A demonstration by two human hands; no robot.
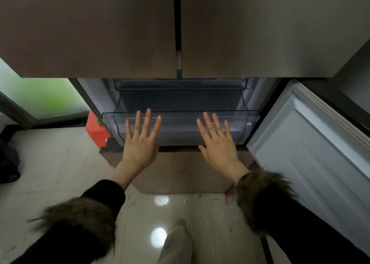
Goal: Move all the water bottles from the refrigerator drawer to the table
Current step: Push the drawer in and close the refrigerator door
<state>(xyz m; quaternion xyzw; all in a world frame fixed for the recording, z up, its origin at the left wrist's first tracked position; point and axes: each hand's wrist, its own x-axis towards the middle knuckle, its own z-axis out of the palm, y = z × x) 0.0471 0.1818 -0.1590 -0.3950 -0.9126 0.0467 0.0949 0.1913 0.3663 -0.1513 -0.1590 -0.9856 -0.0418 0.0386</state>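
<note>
A clear plastic refrigerator drawer (180,115) sticks out a little from the open lower compartment of a brown fridge. No water bottle shows in it or anywhere in view. My left hand (140,141) lies flat with spread, straight fingers against the drawer's front on the left. My right hand (218,141) lies the same way against the front on the right. Both hands hold nothing. A second clear drawer (180,83) sits higher and further back.
The two upper fridge doors (88,29) hang shut overhead. The lower right door (312,143) stands swung open at my right. A red object (96,131) stands by the fridge's left side. Glossy tile floor (50,163) spreads below, with my shoe (178,239) on it.
</note>
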